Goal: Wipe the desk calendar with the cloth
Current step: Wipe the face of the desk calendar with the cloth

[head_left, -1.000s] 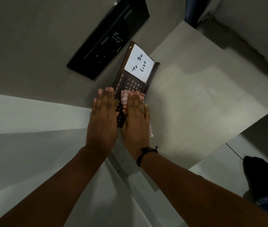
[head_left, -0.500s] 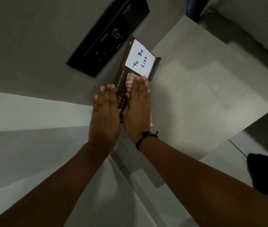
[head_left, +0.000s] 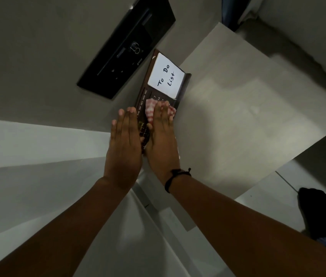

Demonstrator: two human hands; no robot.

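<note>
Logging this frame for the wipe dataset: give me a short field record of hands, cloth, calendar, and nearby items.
left hand: flat, fingers straight, on the near left edge of the desk calendar
right hand: flat, palm down, pressing the cloth
cloth: red and white check, on the calendar's date grid, just below the note
note: white, reads "To Do List", on the calendar's far end
black panel: left of the calendar
wrist: dark band on the right arm
surface: pale, under the calendar

Dim, soft-shadowed indoor light; wide-angle bending at edges, slight blur.
</note>
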